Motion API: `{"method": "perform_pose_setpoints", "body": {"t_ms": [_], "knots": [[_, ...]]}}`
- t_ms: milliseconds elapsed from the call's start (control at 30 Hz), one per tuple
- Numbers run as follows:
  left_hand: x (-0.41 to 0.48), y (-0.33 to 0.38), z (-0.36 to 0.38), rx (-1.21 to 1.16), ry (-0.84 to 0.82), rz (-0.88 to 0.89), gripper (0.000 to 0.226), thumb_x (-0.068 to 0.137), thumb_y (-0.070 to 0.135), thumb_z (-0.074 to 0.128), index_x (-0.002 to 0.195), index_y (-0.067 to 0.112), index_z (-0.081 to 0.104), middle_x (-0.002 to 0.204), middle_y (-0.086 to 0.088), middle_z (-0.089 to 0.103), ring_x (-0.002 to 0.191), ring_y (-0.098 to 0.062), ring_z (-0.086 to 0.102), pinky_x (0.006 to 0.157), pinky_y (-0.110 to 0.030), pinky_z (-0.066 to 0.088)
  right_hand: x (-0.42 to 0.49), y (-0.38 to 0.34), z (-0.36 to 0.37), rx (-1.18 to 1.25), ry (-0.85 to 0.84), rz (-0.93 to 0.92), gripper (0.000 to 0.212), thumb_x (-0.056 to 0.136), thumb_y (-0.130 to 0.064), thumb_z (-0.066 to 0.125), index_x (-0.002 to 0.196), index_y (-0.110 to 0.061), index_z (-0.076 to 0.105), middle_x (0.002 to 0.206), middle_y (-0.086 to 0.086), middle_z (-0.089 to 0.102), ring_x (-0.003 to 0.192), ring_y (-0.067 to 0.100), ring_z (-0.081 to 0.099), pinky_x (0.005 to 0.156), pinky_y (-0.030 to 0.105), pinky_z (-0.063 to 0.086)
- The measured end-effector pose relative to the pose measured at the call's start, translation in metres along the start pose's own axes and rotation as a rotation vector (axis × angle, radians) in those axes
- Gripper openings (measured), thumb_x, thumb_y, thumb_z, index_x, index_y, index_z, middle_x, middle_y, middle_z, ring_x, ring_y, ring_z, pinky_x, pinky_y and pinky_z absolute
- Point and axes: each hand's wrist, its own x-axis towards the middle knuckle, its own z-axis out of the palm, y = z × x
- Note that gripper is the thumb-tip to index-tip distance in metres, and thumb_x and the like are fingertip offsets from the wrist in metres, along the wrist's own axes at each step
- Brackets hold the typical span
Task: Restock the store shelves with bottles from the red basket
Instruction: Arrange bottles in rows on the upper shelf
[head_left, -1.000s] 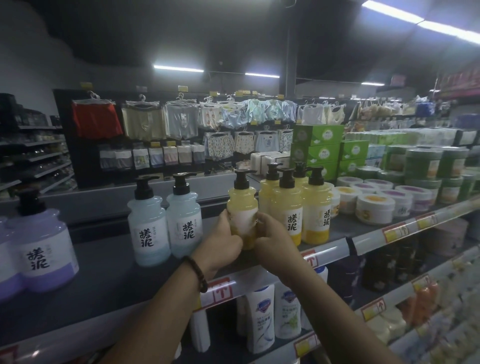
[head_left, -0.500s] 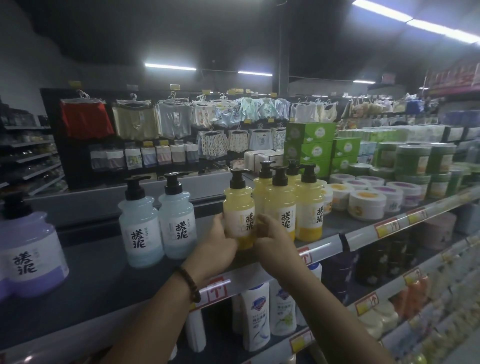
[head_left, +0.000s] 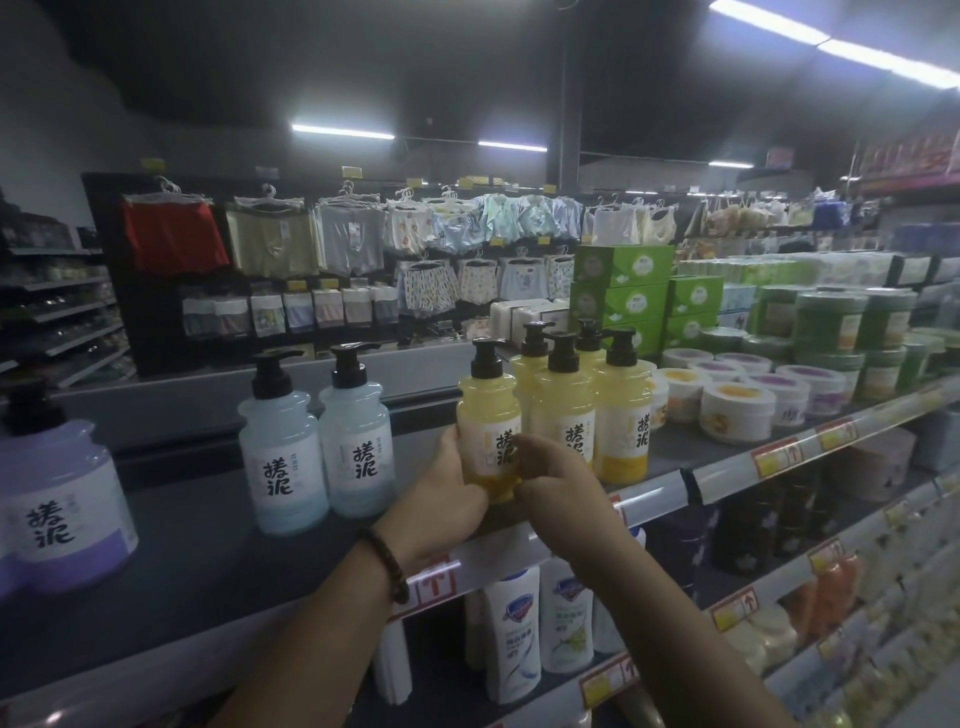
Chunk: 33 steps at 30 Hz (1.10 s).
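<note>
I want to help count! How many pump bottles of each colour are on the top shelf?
Yellow pump bottles: 5, counting the held bottle gripped by the left hand and right hand
Pale blue pump bottles: 2
Purple pump bottles: 1 in clear view
Total: 8

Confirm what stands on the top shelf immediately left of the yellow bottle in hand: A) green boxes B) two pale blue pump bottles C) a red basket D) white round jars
B: the two pale blue pump bottles stand just left of the yellow bottle that the left hand and right hand hold.
</note>
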Motion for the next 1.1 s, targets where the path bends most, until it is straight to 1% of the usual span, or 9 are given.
{"method": "perform_pose_setpoints", "body": {"t_ms": [133, 300, 433, 500, 600, 667, 867, 1000, 1100], "knots": [[0.003, -0.001, 0.000, -0.009, -0.006, -0.002, 0.082, 0.098, 0.005, 0.062, 0.161, 0.033, 0.018, 0.122, 0.014, 0.055, 0.104, -0.004, 0.053, 0.079, -0.021, 0.043, -0.004, 0.001, 0.000, 0.008, -0.004, -0.006, 0.074, 0.095, 0.014, 0.050, 0.163, -0.010, 0.038, 0.154, 0.006, 0.056, 0.126, 0.010, 0.052, 0.067, 0.008, 0.052], [0.006, -0.001, -0.001, 0.020, -0.029, 0.004, 0.082, 0.099, 0.010, 0.065, 0.161, 0.034, 0.016, 0.109, 0.022, 0.050, 0.091, 0.003, 0.050, 0.068, -0.014, 0.038, -0.006, 0.001, 0.002, -0.023, 0.039, -0.030, 0.074, 0.092, 0.014, 0.050, 0.162, -0.010, 0.041, 0.153, 0.004, 0.057, 0.129, 0.009, 0.050, 0.099, 0.022, 0.047], [0.008, -0.003, 0.001, 0.016, -0.038, 0.014, 0.085, 0.099, 0.006, 0.065, 0.161, 0.034, 0.015, 0.120, 0.018, 0.054, 0.091, 0.005, 0.050, 0.067, -0.013, 0.039, -0.009, 0.002, 0.002, -0.044, 0.044, -0.029, 0.072, 0.093, 0.012, 0.051, 0.161, -0.012, 0.043, 0.149, 0.001, 0.059, 0.130, 0.011, 0.052, 0.096, 0.018, 0.048], [0.010, -0.005, 0.002, 0.019, -0.031, 0.014, 0.085, 0.098, 0.006, 0.065, 0.161, 0.035, 0.015, 0.114, 0.021, 0.053, 0.094, 0.003, 0.053, 0.068, -0.014, 0.040, -0.009, 0.003, 0.000, -0.040, 0.054, -0.027, 0.073, 0.093, 0.011, 0.051, 0.161, -0.013, 0.043, 0.154, 0.003, 0.057, 0.140, 0.016, 0.051, 0.106, 0.026, 0.047], [0.012, -0.005, 0.005, 0.017, -0.039, 0.027, 0.085, 0.096, 0.008, 0.068, 0.158, 0.038, 0.019, 0.130, 0.012, 0.058, 0.102, -0.001, 0.057, 0.073, -0.016, 0.044, -0.010, 0.004, -0.003, -0.033, 0.071, -0.025, 0.074, 0.092, 0.011, 0.051, 0.162, -0.013, 0.042, 0.157, 0.004, 0.054, 0.145, 0.018, 0.049, 0.115, 0.034, 0.045], [0.011, -0.004, 0.005, 0.007, -0.047, 0.033, 0.084, 0.096, 0.009, 0.069, 0.155, 0.042, 0.019, 0.134, 0.011, 0.058, 0.103, 0.000, 0.056, 0.075, -0.016, 0.044, -0.011, 0.005, -0.004, -0.034, 0.077, -0.031, 0.074, 0.093, 0.011, 0.051, 0.162, -0.013, 0.043, 0.157, 0.004, 0.055, 0.144, 0.018, 0.049, 0.112, 0.032, 0.046], [0.009, 0.000, 0.006, -0.008, -0.056, 0.033, 0.085, 0.097, 0.007, 0.068, 0.159, 0.035, 0.018, 0.111, 0.024, 0.053, 0.098, 0.003, 0.054, 0.070, -0.013, 0.045, -0.010, 0.007, -0.005, -0.017, 0.075, -0.034, 0.071, 0.095, 0.010, 0.051, 0.161, -0.014, 0.043, 0.157, 0.003, 0.054, 0.144, 0.018, 0.050, 0.110, 0.030, 0.046], [0.007, 0.000, 0.007, -0.040, -0.035, 0.031, 0.087, 0.095, 0.007, 0.070, 0.160, 0.036, 0.020, 0.123, 0.016, 0.055, 0.119, -0.010, 0.054, 0.099, -0.032, 0.050, -0.011, 0.007, -0.004, -0.014, 0.090, -0.044, 0.069, 0.096, 0.010, 0.051, 0.161, -0.013, 0.045, 0.156, 0.004, 0.055, 0.143, 0.018, 0.050, 0.111, 0.031, 0.047], [0.005, 0.002, 0.007, -0.042, -0.037, 0.035, 0.086, 0.095, 0.007, 0.070, 0.160, 0.034, 0.021, 0.121, 0.016, 0.055, 0.120, -0.011, 0.054, 0.095, -0.028, 0.050, -0.012, 0.006, -0.004, -0.014, 0.087, -0.051, 0.068, 0.097, 0.010, 0.050, 0.160, -0.013, 0.045, 0.155, 0.003, 0.056, 0.135, 0.012, 0.052, 0.100, 0.021, 0.048]]}}
